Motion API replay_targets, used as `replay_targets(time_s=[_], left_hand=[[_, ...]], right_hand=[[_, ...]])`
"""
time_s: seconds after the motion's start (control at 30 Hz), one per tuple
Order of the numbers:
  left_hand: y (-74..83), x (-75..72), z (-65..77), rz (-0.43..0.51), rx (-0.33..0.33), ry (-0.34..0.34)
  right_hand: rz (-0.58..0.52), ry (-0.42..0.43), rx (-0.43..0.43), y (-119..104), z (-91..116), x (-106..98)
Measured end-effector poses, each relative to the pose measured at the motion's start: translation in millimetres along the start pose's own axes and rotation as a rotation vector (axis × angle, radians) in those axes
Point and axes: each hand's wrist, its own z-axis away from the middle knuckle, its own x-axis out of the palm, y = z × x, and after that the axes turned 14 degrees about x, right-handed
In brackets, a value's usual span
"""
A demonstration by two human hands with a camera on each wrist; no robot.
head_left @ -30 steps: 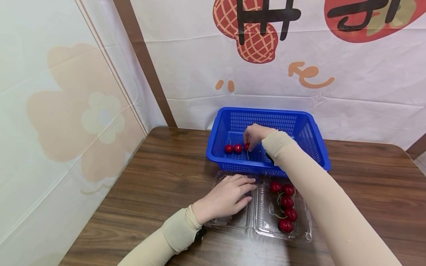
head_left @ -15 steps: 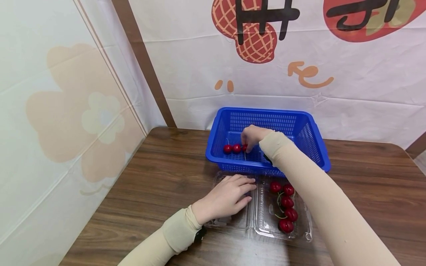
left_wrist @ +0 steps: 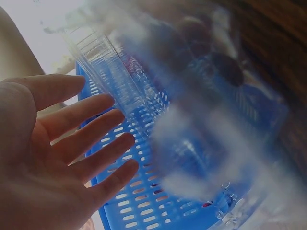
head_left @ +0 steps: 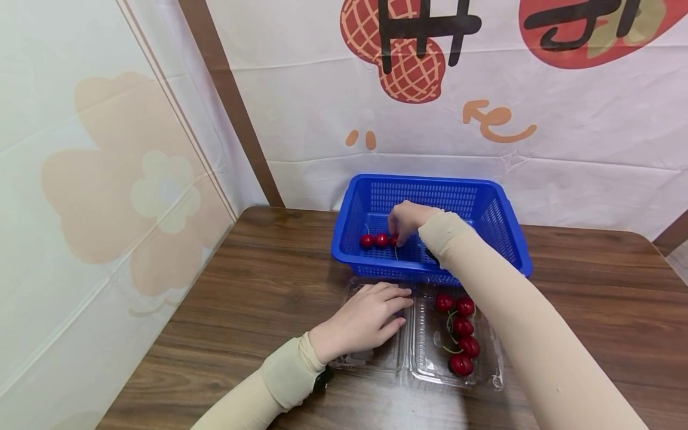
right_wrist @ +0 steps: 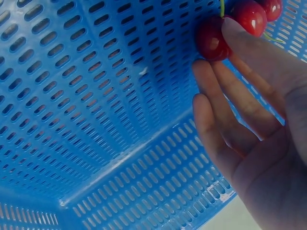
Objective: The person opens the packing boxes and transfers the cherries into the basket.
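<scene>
A red cherry [right_wrist: 211,40] is pinched btwn thumb and fingers of the R hand [head_left: 409,218], inside the blue basket [head_left: 430,180]; whether it's been lifted off the basket floor can't be told. Its stem is left free. Two more cherries [head_left: 381,240] are seen in a row just beside it, on the L, also in the basket.

The L hand [head_left: 362,319] is held palm down over the L half of the clear plastic clamshell [head_left: 430,352], fingers extended & spread, nothing grasped; how firmly the plastic is touched, if at all, can't be told. Five cherries [head_left: 463,326] w/ green stems are grouped in the clamshell's R half, partly in a column. The clamshell is laid open on the brown wood-grain tabletop [head_left: 269,269], just in front of the basket. Behind, a white printed sheet [head_left: 301,107] is hung.
</scene>
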Motion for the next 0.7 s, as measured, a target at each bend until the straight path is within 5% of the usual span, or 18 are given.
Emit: replay_targets(time_s=[0.7], left_hand=[[-0.8, 2.2, -1.1, 0.015, -0.018, -0.01]], right_hand=[[0.021, 0.023, 0.024, 15, 25, -33]])
